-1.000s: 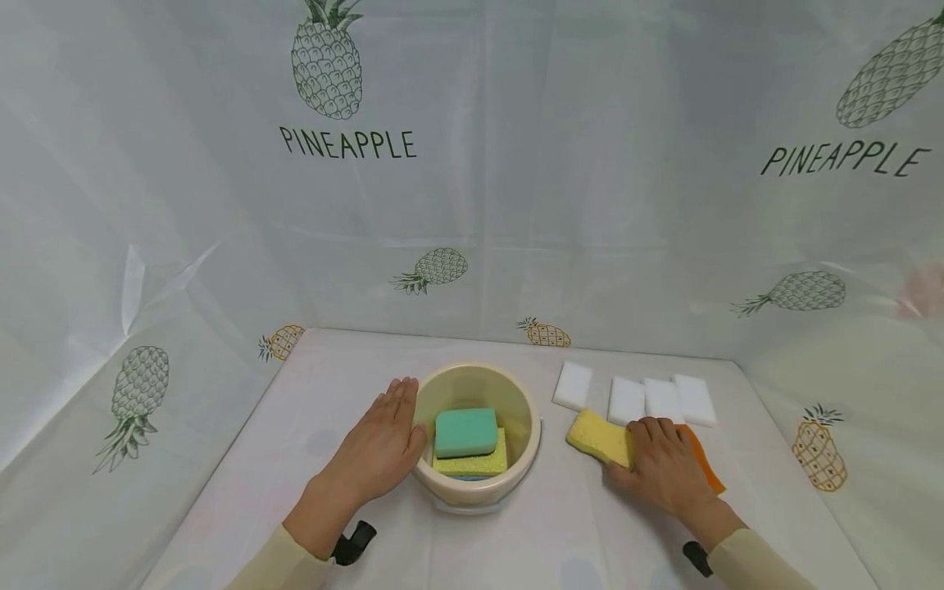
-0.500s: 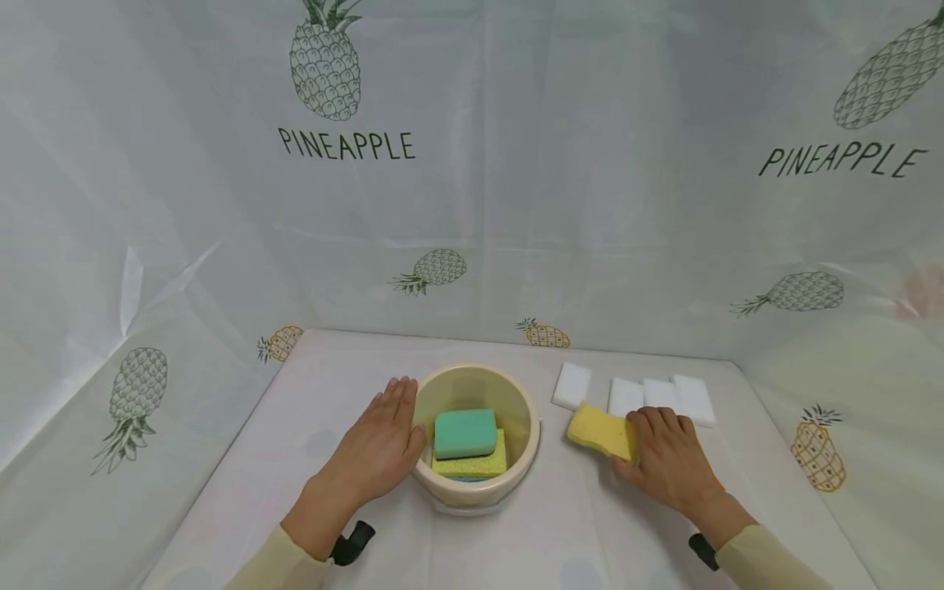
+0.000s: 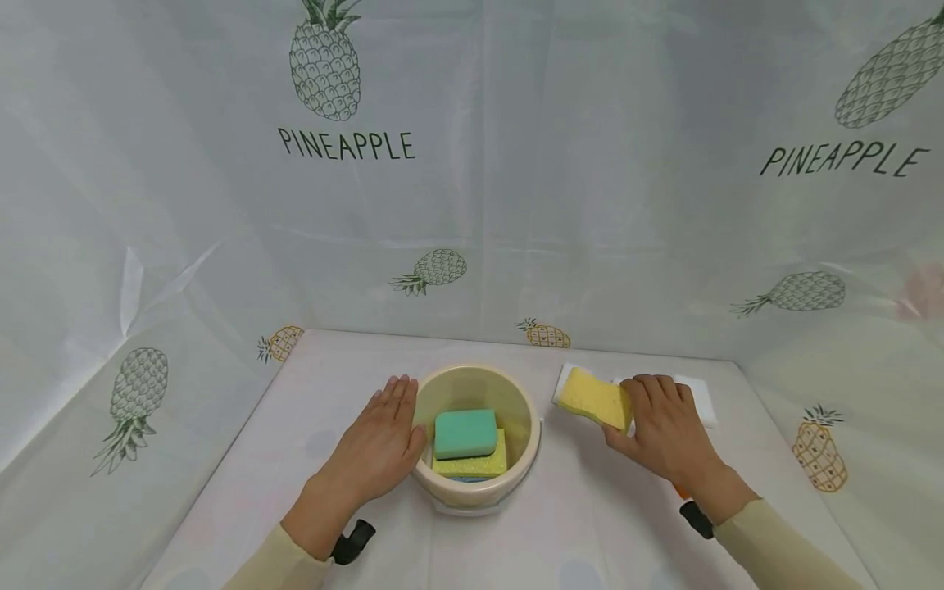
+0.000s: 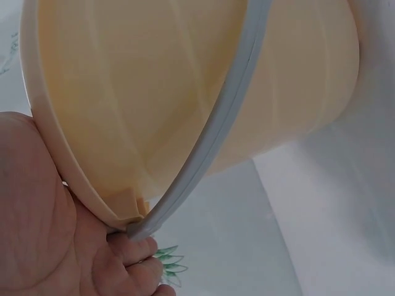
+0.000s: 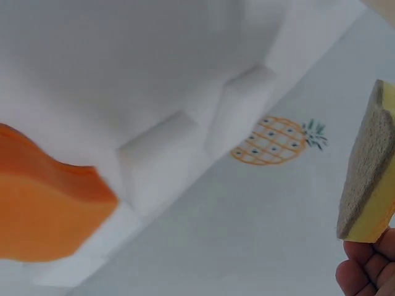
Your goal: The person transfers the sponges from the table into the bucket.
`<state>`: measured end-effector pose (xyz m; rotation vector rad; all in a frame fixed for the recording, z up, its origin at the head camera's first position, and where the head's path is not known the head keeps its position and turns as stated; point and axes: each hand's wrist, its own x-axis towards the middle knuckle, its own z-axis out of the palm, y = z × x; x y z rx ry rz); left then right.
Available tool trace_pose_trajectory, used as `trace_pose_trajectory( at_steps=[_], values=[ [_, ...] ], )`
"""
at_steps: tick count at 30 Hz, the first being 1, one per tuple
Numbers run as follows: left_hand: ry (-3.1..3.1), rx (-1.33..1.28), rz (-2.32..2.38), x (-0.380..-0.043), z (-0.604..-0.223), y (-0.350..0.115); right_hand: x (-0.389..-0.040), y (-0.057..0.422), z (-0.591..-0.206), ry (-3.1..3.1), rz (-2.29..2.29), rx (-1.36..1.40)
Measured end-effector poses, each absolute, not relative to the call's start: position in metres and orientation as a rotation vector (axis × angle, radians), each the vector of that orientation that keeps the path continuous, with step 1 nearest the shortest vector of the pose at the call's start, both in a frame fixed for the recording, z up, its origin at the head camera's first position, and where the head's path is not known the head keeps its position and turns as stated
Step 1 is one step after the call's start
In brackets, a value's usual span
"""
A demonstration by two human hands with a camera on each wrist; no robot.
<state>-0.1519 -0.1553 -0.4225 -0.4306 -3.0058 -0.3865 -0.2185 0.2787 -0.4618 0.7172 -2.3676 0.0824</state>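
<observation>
A yellow sponge (image 3: 594,398) with a greyish scrub side is pinched in my right hand (image 3: 664,428), raised above the table. In the right wrist view its grey face (image 5: 369,160) shows, with fingertips at its lower end. My left hand (image 3: 379,447) lies with straight fingers against the left side of a cream bucket (image 3: 533,442). The left wrist view has the palm touching the bucket's rim, close to where the grey handle (image 4: 213,135) joins. Inside the bucket a green sponge (image 3: 465,433) rests on a yellow sponge (image 3: 472,465), with something blue beneath.
Several white sponges (image 3: 696,400) lie at the back right of the table, partly hidden by my right hand and the held sponge. An orange sponge (image 5: 52,206) lies under my right arm. A pineapple-print sheet (image 3: 590,205) walls the table's back and sides.
My right hand has lifted the yellow sponge off the table, away from the orange sponge, and moved it up toward the white sponges. The left hand stays against the bucket.
</observation>
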Motion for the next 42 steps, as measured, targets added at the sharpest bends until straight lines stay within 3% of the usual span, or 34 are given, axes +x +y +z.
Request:
trace_pose_trajectory(
  at_steps=[19,42],
  values=[
    [-3.002,-0.427,-0.378,-0.153,-0.423,-0.154,-0.230,0.203,-0.395,-2.389,0.245,0.769],
    [-3.019,-0.412,-0.368,-0.149,-0.421,-0.153,-0.227,0.127,-0.401,-2.539,0.235,1.103]
  ],
)
